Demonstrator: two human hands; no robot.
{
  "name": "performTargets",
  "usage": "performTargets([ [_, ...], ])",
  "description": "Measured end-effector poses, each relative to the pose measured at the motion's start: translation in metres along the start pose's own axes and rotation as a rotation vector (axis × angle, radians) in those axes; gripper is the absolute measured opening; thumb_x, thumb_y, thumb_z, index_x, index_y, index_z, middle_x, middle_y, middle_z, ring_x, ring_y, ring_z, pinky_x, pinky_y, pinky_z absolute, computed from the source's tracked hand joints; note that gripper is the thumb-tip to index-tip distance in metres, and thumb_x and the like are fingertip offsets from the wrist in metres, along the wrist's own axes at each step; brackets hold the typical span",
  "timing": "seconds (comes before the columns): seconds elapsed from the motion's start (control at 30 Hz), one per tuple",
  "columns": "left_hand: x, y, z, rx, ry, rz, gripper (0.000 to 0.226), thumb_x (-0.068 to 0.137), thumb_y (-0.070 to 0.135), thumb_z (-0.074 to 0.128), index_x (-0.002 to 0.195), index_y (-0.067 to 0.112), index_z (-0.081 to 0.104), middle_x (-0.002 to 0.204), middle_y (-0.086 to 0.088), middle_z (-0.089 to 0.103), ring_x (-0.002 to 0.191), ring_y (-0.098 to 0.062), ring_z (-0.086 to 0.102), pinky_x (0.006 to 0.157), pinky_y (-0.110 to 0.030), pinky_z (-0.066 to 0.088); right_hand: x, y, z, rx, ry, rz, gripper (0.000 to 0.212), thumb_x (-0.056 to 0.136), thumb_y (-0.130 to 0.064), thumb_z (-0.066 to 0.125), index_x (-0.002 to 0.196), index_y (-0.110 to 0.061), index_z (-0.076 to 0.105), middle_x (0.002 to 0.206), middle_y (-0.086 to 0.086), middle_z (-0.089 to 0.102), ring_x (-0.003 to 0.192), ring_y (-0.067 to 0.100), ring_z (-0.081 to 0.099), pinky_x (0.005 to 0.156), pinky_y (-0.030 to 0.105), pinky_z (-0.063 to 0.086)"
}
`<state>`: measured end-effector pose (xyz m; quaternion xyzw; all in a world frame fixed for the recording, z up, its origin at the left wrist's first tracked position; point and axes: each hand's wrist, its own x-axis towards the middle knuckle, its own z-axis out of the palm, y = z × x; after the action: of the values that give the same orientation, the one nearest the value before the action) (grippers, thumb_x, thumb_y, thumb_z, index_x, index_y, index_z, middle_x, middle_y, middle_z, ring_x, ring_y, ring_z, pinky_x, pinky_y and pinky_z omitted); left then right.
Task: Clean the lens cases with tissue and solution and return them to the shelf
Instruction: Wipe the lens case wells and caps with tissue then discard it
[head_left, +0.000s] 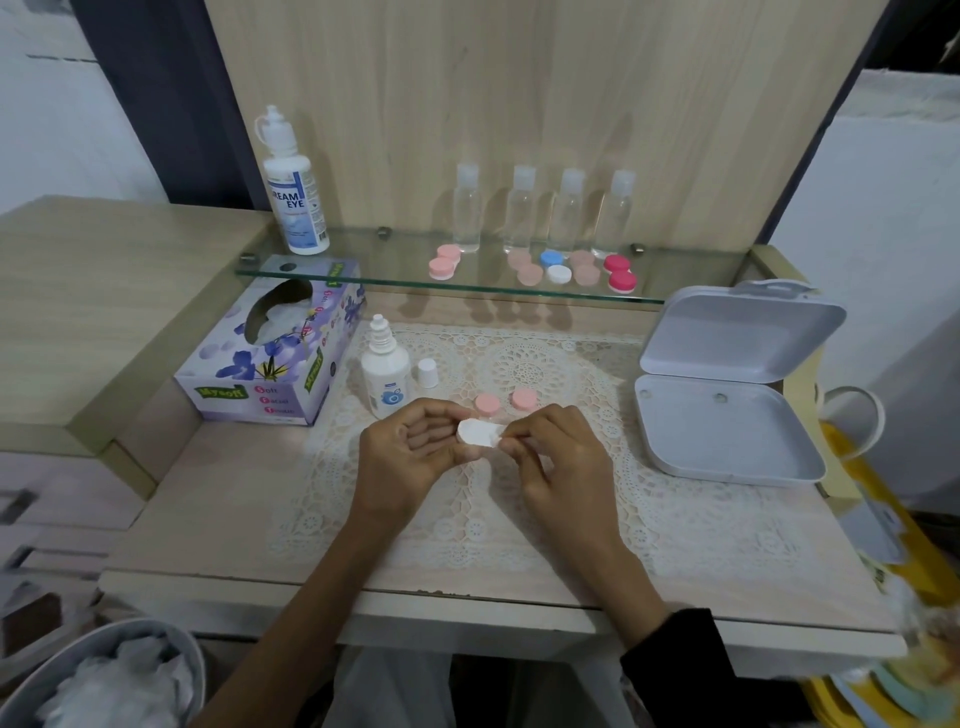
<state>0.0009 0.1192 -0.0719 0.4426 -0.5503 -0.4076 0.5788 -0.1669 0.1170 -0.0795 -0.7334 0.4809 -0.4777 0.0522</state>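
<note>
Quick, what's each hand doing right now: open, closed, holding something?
Left hand: grip closed around the white lens case.
Right hand: grip pinching the same case's other end.

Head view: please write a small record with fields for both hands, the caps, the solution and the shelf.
left hand: holds white oblong lens case
right hand: pinches the case's right end
caps: two round pink caps on cream lace mat
solution: small white bottle, open; white cap beside it
shelf: glass shelf carrying five coloured lens cases
</note>
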Motion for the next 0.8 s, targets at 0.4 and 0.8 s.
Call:
performTargets([
  [0.4,0.0,0.003,0.005,0.052,0.111,-0.005,0.028,0.072,0.025,0.073,0.084,0.001,0.07,0.068,-0.008,0.071,0.06,-0.022,0.069,0.055,-0.023,0.053,0.001,-0.003,-0.008,0.32,-0.039,0.198,0.022,0.087,-0.021,0.07,0.109,-0.023,0.071,0.091,-0.008,0.067,0.084,0.01,0.061,0.068,0.018,0.044],
  [0.8,0.001,-0.003,0.007,0.209,0.023,0.076,0.027,0.075,0.03,0.076,0.095,0.012,0.072,0.083,0.002,0.072,0.074,-0.012,0.067,0.058,-0.021,0.053,0.001,0.006,-0.003,0.217,-0.07,0.243,0.01,0.083,-0.016,0.066,0.083,-0.013,0.075,0.076,-0.008,0.066,0.072,0.007,0.059,0.062,0.017,0.041],
])
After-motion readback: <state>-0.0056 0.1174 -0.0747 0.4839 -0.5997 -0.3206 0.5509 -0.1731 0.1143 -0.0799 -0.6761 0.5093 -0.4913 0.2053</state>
